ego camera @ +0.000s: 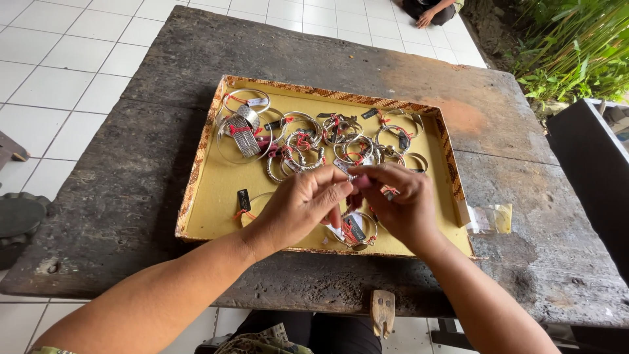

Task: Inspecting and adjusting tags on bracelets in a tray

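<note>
Both hands close together over the front of a flat yellow tray (216, 190) with a patterned brown rim, set on a rough, dark wooden desk (131, 196). Left hand (303, 204) with fingers curled and tips pinched on something very small — too tiny to name. Right hand (403, 203) pinched too, its fingertips meeting the left ones just above a silver bangle (357, 231) with red thread and a small dark tag. Bangle resting on the tray floor near the front edge, partly hidden under the hands.

Looks like fiddling with a tag or thread for that bangle — a tying or sorting step, somewhere in the middle of the work. Next move likely needs a slow, steady pinch and a small pull, so the thin thread does not slip.

Further back in the tray, a pile of silver bangles (308, 141) with red threads, some wide, some thin. Beside the tray on the right, a small clear bag (488, 218). White floor tiles (59, 72) around the desk.
</note>
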